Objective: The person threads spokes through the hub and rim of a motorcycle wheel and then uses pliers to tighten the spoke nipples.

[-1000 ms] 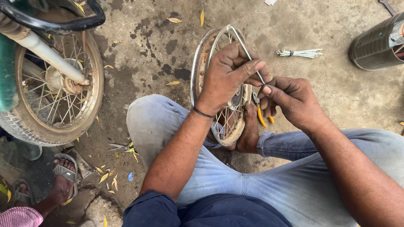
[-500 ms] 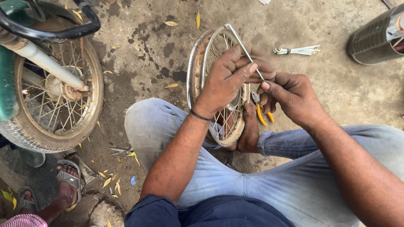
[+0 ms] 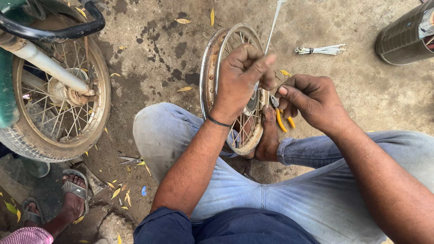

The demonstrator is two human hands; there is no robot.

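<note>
Stained, cracked concrete strewn with dry leaves. The left hand (image 3: 242, 72) pinches a thin steel spoke (image 3: 272, 27) above the rusty wheel rim (image 3: 209, 77) (propped between the knees); the right hand (image 3: 312, 101) grips yellow-handled pliers (image 3: 279, 115).

Outdoor repair spot on a stained concrete floor (image 3: 149, 54) in even daylight.

The floor is grey and rough, with dark oil patches in the upper centre of the frame and dry yellow leaves (image 3: 120, 194) scattered mostly at lower left. A motorcycle wheel (image 3: 54, 104) with spokes, tyre and a pale fork tube fills the upper left, under a black bar. A dark ribbed cylinder (image 3: 402, 36) lies at the upper right edge. A tied bundle of spare spokes (image 3: 321, 49) lies on the floor left of that cylinder. A sandalled foot (image 3: 72, 199) of another person stands at lower left, beside a broken stone (image 3: 113, 228).
</note>
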